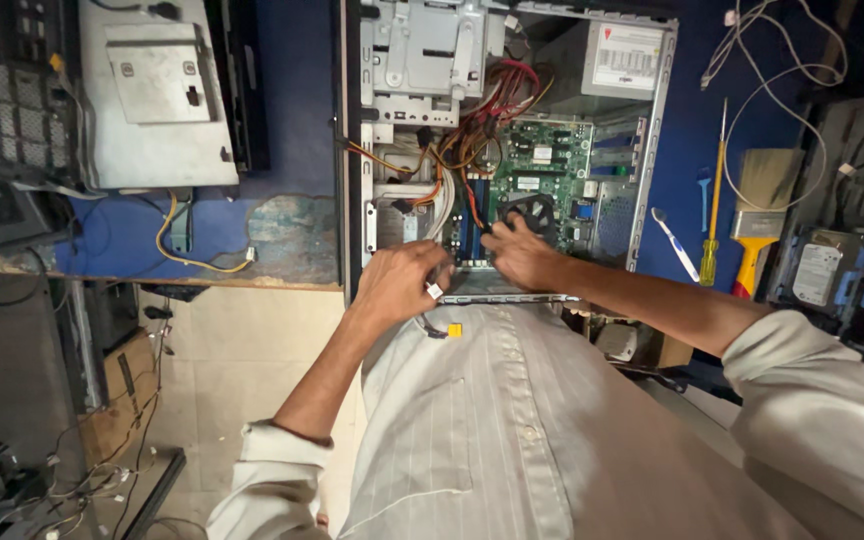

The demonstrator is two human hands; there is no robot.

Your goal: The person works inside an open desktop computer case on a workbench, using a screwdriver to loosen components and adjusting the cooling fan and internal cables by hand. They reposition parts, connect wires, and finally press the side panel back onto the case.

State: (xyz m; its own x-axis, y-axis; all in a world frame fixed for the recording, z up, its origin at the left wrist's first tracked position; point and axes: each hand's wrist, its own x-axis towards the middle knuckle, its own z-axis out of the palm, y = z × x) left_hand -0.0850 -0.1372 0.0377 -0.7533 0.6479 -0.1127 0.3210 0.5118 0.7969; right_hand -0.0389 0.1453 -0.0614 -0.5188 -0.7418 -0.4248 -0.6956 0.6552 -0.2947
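Lying open on the blue workbench, the computer case sits right in front of you; green circuit board inside; your left hand closed on a cable plug at the case's near edge; your right hand fingers down by the black fan, grip unclear; screwdriver lies right of case.

Not much in the way of labels here. White rectangular sticker with a red mark on the grey power supply, upper right of centre. Small white stickers on the green board, mid-frame. Pale label on the hard drive at the right edge.
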